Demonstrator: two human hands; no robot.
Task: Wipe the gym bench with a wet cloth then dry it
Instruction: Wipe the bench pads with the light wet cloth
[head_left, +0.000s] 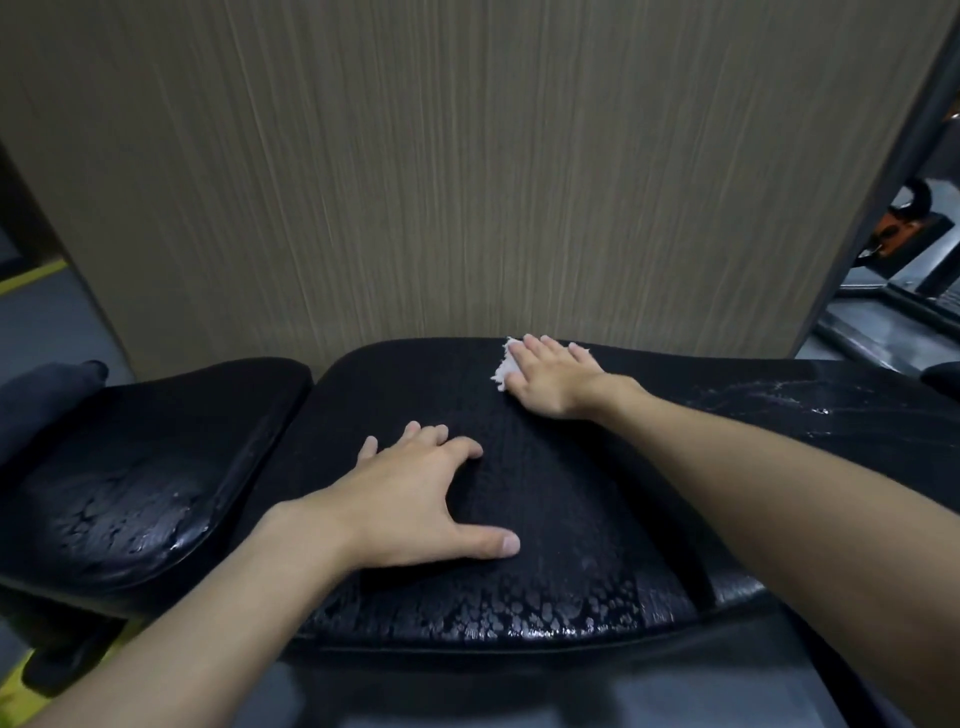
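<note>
The black padded gym bench (571, 493) runs across the view, its long pad worn and cracked, with wet shiny patches along the near edge. A separate black seat pad (156, 457) lies to the left. My right hand (550, 376) presses flat on a white cloth (504, 366) near the pad's far edge; only the cloth's left part shows from under the fingers. My left hand (415, 499) rests on the middle of the pad with fingers spread, holding nothing.
A wood-grain panel wall (467, 182) rises right behind the bench. Gym equipment with orange parts (904, 228) stands at the far right on a dark floor. A yellow floor stripe (31, 275) shows at the left.
</note>
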